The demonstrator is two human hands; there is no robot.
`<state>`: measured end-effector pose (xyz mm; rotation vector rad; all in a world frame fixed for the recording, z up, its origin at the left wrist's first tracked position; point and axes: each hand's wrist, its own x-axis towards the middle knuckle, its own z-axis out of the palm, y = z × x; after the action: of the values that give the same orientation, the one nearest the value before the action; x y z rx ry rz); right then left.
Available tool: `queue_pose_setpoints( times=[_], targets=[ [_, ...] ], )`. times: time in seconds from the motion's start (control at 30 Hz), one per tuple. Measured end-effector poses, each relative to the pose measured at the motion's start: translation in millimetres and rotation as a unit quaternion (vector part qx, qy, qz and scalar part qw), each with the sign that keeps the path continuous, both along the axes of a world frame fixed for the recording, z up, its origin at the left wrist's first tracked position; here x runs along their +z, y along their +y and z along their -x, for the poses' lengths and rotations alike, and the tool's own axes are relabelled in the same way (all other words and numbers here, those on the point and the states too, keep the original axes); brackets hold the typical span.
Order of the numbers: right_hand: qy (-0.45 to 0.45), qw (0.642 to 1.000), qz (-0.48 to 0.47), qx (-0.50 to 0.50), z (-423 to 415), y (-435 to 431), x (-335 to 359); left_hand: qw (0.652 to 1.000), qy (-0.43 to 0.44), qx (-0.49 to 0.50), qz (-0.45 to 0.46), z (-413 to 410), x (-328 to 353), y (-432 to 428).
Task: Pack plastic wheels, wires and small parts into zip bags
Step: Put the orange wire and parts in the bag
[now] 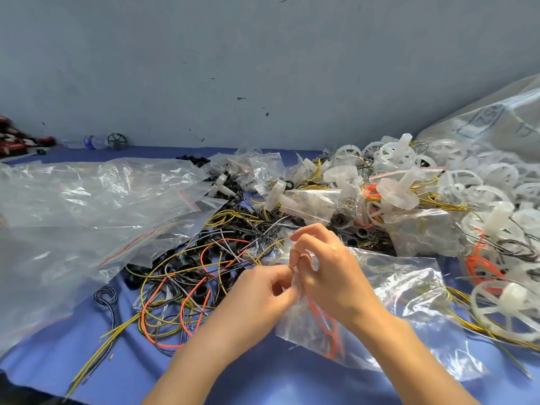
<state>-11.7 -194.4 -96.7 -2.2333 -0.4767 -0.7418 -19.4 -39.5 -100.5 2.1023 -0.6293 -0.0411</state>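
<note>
Evidently both grips are clenched on the bag (403, 299), left hand (263, 290) and right hand (330, 267) pinching its edge by the table's (257, 381) near edge, and the film, light, limp and slippery with an orange wire (324, 323) inside, seems best held by its stiffer zip strip.

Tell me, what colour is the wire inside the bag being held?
Orange wire, showing through the clear bag; the head view shows it best.

Before me the cloth (263, 381) is blue. The wires (181, 287) run orange, yellow and black, the wheels (496, 182) are milky white, and the clear bags (87, 194) carry a thin red stripe.
</note>
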Motion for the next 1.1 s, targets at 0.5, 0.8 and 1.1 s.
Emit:
queue_pose_setpoints(
  times=[0.5,0.8,1.1],
  targets=[
    [0.018,0.998,-0.034,0.05,9.8,-5.2,3.9,0.957,-0.137,0.022,-0.256,-6.3,-8.5,-32.6],
    [0.07,0.996,-0.008,0.055,9.7,-11.8,-5.4,0.984,-0.13,0.095,-0.071,-23.2,-4.8,9.3],
    [0.103,0.993,-0.034,0.046,7.6,-9.8,-10.4,0.959,-0.133,0.219,-0.123,-58.1,-7.0,23.9]
  ],
)
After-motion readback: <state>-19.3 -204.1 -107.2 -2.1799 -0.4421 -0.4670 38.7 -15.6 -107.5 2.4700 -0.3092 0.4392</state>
